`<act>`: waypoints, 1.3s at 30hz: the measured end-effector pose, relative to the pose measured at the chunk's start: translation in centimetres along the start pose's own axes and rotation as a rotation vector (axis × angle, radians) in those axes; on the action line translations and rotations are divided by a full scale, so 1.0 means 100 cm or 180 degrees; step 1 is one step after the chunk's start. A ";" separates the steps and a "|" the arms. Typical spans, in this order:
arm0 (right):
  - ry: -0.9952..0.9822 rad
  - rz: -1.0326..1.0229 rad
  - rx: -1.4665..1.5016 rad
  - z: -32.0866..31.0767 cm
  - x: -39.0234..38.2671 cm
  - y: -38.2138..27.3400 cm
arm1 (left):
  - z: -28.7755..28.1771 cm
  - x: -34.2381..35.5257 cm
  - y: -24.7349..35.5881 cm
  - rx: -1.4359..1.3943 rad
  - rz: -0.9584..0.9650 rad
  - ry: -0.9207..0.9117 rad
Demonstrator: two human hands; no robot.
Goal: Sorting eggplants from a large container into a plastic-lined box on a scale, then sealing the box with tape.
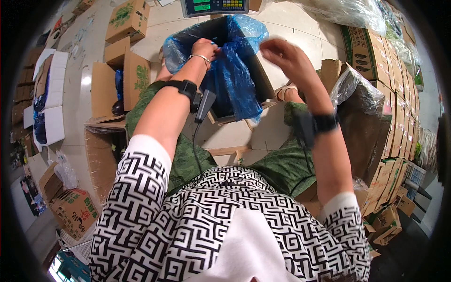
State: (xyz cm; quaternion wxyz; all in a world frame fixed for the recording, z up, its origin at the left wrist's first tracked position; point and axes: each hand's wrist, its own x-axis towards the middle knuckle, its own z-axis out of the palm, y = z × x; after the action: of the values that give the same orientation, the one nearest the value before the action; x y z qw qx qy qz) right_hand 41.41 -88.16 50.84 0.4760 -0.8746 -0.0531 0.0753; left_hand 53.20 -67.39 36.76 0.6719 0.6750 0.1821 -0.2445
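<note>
My left hand is at the far left part of a cardboard box lined with blue plastic, its fingers closed on the thin blue plastic liner. The liner spills over the near edge of the box and bunches at its far right corner. The box's inner wall shows dark on the right. My right hand hangs in the air just right of the box, slightly blurred, with fingers loosely bent and nothing visible in them. What lies at the bottom of the box is hidden by plastic and shadow.
A scale with a lit green display stands beyond the box. An open carton with dark purple contents is at the left, a closed carton behind it. Stacked cartons line the right. White foam boxes stand far left.
</note>
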 end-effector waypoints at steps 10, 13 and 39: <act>-0.1462 -0.1071 -0.2351 0.073 -0.057 -0.003 | 0.002 -0.006 0.041 0.2762 0.0371 -0.0925; -0.1442 -0.1303 -0.1413 0.069 -0.015 0.011 | -0.048 -0.080 0.080 0.1468 0.0751 -0.1219; -0.1076 0.1894 0.2994 0.054 0.141 0.091 | -0.093 0.018 0.050 -0.1309 0.0079 -0.0410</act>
State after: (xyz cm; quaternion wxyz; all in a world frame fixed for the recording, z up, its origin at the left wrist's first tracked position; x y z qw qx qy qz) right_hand 54.44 -86.35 39.20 0.7566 -0.5223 0.1588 0.3600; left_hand 58.40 -58.41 39.61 0.8087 0.5088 0.1765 -0.2365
